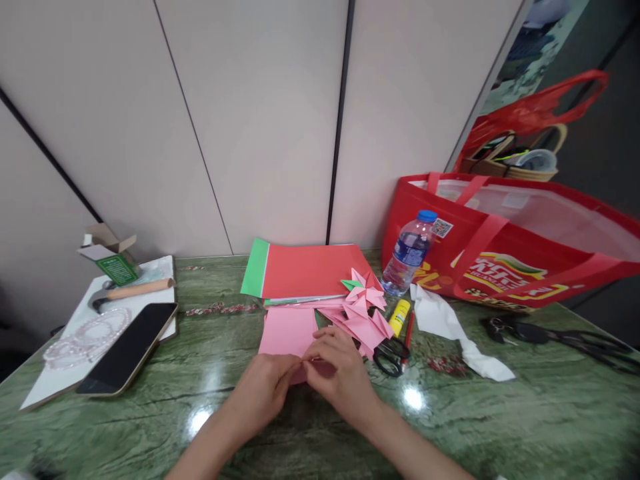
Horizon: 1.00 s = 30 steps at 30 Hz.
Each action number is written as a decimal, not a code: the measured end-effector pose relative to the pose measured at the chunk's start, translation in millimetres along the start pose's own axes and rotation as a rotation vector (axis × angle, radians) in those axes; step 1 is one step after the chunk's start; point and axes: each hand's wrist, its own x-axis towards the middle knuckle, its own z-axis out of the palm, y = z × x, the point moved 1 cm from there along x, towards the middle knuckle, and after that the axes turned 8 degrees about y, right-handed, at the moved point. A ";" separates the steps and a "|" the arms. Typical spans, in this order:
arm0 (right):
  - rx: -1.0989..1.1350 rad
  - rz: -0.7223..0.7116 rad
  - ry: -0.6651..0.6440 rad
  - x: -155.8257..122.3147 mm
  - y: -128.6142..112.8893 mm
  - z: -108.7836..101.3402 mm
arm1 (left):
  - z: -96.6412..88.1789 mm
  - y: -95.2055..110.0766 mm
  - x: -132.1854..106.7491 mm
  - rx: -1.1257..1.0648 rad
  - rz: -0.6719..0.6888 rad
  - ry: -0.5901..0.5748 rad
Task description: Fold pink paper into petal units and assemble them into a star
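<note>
Between my two hands is a small piece of pink paper [299,377], mostly covered by my fingers. My left hand [267,387] pinches it from the left, with thumb and forefinger together. From the right, my right hand [340,373] also grips it, its fingertips meeting the left ones. Just beyond my hands lie pink paper squares [287,330]. Folded pink paper pieces with pointed petals [364,323] are heaped to the right. Black-handled scissors [390,359] lie partly under that heap, beside a yellow glue stick [399,317] and a red pencil [410,333].
Red and green paper sheets [315,270] lie against the wall. At right stand a water bottle [410,253] and a red bag [500,247], with tissue [443,320] and sunglasses [535,332] nearby. A phone [130,350], hammer [135,290] and small box [117,263] are at left.
</note>
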 end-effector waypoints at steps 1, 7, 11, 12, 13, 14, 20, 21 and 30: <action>-0.005 0.013 0.002 0.3 -0.2 0.0 | -0.6 -0.6 0.1 0.002 0.006 -0.005; 0.009 0.043 0.054 2.8 1.7 -0.9 | -9.8 -3.8 4.5 -0.035 0.013 0.003; 0.029 0.047 0.082 2.9 3.0 -0.1 | -16.5 -5.6 7.8 -0.088 -0.017 0.012; 0.030 0.047 0.085 2.7 3.4 0.4 | -17.6 -6.4 8.1 -0.100 -0.025 0.012; 0.029 0.050 0.086 2.4 3.8 0.8 | -18.5 -7.5 8.3 -0.113 -0.032 0.012; 0.027 0.055 0.088 2.1 4.4 1.1 | -19.3 -8.7 8.3 -0.129 -0.041 0.015; 0.026 0.145 0.092 1.5 9.8 1.5 | -25.8 -18.6 8.7 -0.227 -0.144 0.118; 0.023 0.159 0.092 1.5 10.2 1.5 | -26.9 -19.9 9.0 -0.221 -0.162 0.129; 0.100 0.300 0.122 3.6 11.3 0.7 | -31.4 -25.6 11.0 -0.181 -0.248 0.209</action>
